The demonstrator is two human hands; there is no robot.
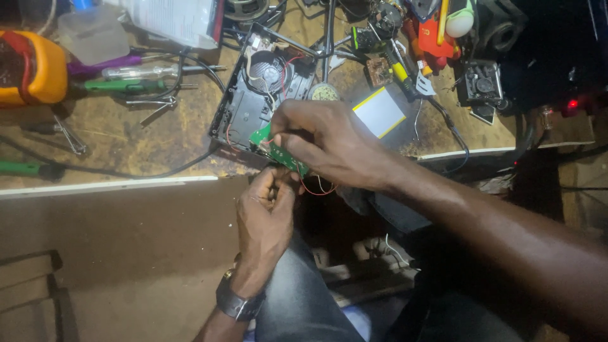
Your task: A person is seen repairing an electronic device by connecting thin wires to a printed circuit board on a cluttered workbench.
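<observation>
A small green circuit board (271, 146) with thin red wires (315, 189) hangs between my two hands, just in front of the workbench edge. My right hand (323, 144) pinches the board from above, fingers curled over its top end. My left hand (266, 218), with a dark wristwatch (237, 304) on the wrist, grips the board's lower end from below. Behind the hands lies an open black plastic device casing (253, 95) with a round speaker inside it.
On the wooden workbench (126, 152): an orange multimeter (31, 66) at far left, several screwdrivers (120, 79) with green and purple handles, tweezers (149, 107), a flat silver battery pack (380, 111) and a yellow-handled soldering iron (396, 66). More electronic parts crowd the back right.
</observation>
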